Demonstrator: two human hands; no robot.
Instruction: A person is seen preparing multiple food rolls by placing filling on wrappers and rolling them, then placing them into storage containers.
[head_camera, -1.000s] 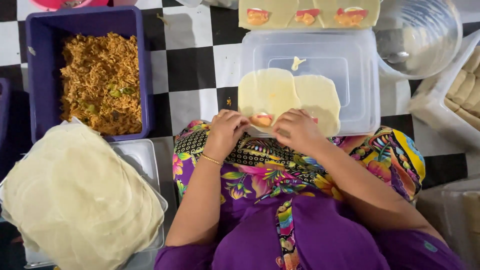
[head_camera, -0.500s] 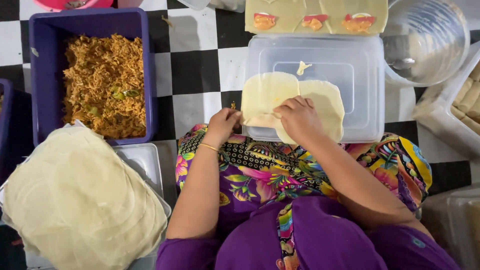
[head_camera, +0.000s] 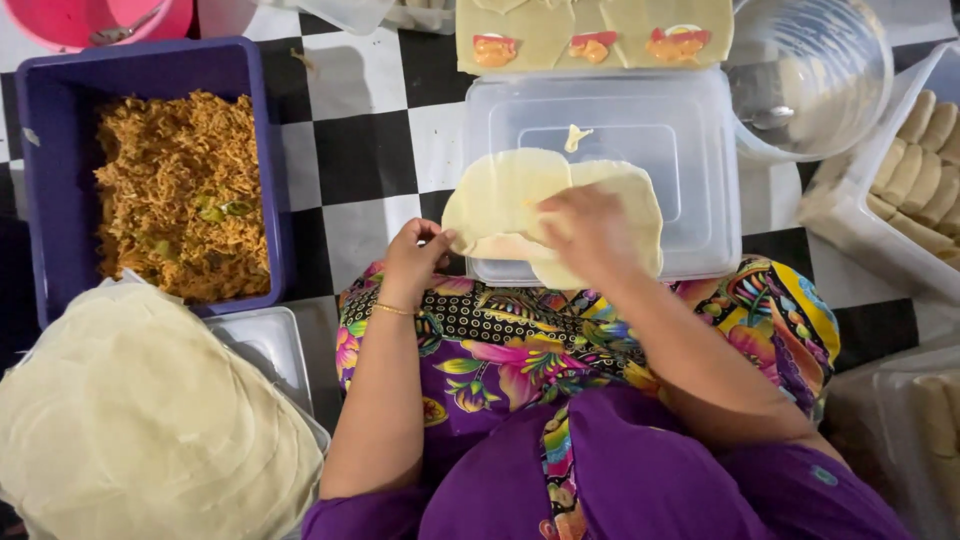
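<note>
1. A pale round wrapper sheet (head_camera: 500, 195) lies on the clear plastic lid (head_camera: 690, 150) of an upturned container on the checkered floor (head_camera: 370, 120), just in front of the person's lap
2. The left hand (head_camera: 415, 258) pinches the wrapper's near left edge between thumb and fingers
3. The right hand (head_camera: 585, 230) lies palm down on the middle of the wrapper with its fingers curled over a fold; whether it grips the sheet or only presses on it cannot be told
4. A small scrap of dough (head_camera: 575, 137) sits on the lid just beyond the wrapper
5. To the left stands a blue tub (head_camera: 40, 180) of brown shredded filling (head_camera: 180, 190)
6. Near the left elbow, a stack of wrappers (head_camera: 140, 420) rests on a clear tray
7. Beyond the lid lie filled wrappers (head_camera: 590, 35) with orange dabs
8. A clear bowl (head_camera: 820, 70) holds a spoon, and at the right a white tray (head_camera: 850, 210) holds finished rolls (head_camera: 920, 150)
</note>
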